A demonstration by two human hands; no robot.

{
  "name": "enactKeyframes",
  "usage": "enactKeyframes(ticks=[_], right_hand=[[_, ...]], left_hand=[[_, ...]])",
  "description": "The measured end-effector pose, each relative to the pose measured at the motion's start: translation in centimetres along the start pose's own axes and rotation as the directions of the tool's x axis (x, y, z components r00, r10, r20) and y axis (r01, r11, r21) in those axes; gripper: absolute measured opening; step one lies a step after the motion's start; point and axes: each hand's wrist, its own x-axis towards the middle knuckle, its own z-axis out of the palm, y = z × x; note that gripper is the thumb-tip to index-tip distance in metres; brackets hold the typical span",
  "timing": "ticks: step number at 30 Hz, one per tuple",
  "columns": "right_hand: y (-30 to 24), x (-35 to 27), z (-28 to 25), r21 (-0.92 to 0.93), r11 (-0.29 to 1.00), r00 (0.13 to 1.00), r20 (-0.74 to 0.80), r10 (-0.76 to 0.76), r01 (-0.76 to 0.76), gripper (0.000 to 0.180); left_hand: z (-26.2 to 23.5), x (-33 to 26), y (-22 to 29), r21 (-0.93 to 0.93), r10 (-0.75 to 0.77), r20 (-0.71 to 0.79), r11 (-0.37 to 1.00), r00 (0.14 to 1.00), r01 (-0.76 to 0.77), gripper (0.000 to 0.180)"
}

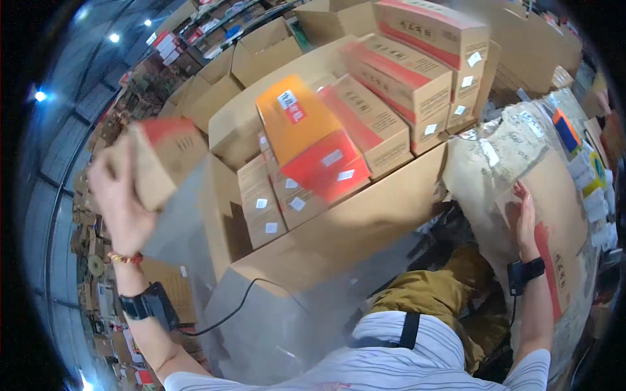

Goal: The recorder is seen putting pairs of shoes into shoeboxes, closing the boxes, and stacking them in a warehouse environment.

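At the far left, outside the large open carton (pixel 352 238), my left hand (pixel 124 199) grips a brown box with a red top (pixel 171 153); hand and box are smeared by motion. Inside the carton, an orange-and-red box (pixel 303 130) lies tilted on upright brown boxes (pixel 262 202) with small white labels. Beside it stand several brown boxes with red bands (pixel 373 124), the tallest at the back right. On the right, my right hand (pixel 523 220) lies with fingers stretched out against a brown box with a red stripe (pixel 566 251).
That striped box rests on a worn, plastic-wrapped cardboard surface (pixel 476 156). Further right are an orange-and-blue item (pixel 566 130) and white rolls (pixel 596 205). Open cartons (pixel 264 52) stand behind the large carton. Stacked goods (pixel 91 228) line the left side.
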Motion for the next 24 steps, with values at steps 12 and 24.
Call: enactKeyframes(ticks=[12,24], right_hand=[[3.3,0.3,0.6,0.177,0.984,1.0,0.002,0.008,-0.008,0.049],[3.7,-0.1,0.7,0.086,0.996,1.0,0.002,0.023,-0.023,0.051]], left_hand=[[9.6,-11.1,-2.2,-0.548,0.019,0.605,0.736,0.796,0.399,0.121],[12.3,-10.5,-4.5,-0.582,0.085,0.685,0.661,0.723,0.474,0.12]])
